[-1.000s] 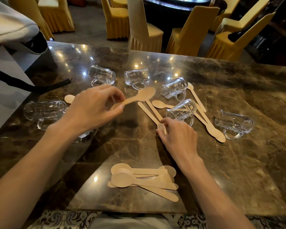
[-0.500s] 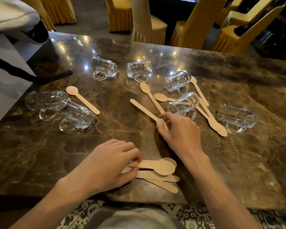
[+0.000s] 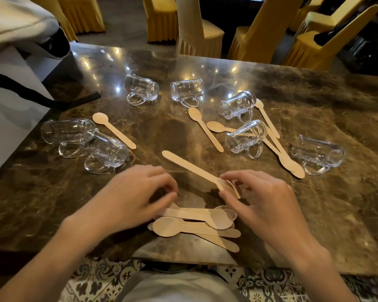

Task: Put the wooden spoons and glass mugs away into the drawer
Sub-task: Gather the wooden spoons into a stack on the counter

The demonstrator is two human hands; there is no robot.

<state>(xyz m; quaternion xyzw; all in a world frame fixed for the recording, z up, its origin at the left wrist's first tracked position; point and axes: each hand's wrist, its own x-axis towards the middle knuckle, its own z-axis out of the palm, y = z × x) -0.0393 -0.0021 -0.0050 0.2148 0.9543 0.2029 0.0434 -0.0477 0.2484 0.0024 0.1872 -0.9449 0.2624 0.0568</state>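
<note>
Right hand (image 3: pixel 264 205) grip pinches one wooden spoon (image 3: pixel 192 168) by its bowl end, handle poking up-left just over the worktop (image 3: pixel 52 203); left hand (image 3: pixel 135 199) curled at the spoon pile (image 3: pixel 196 224) by the near edge, blurred, can't tell if its grip has anything; drawer not in view. Risks: pile sits close to the edge, a sloppy drop could knock spoons off; glass mugs (image 3: pixel 106 152) lie on their sides, a bump could roll one; loose spoons (image 3: pixel 290 164) seem to run under a mug, pulling may drag it.

Brown marble table (image 3: pixel 314 214) — spoon pile (image 3: pixel 194 223) at near edge. Beyond the pile: seven glass mugs (image 3: pixel 142 90) on their sides, loose spoons (image 3: pixel 114 130) between.
</note>
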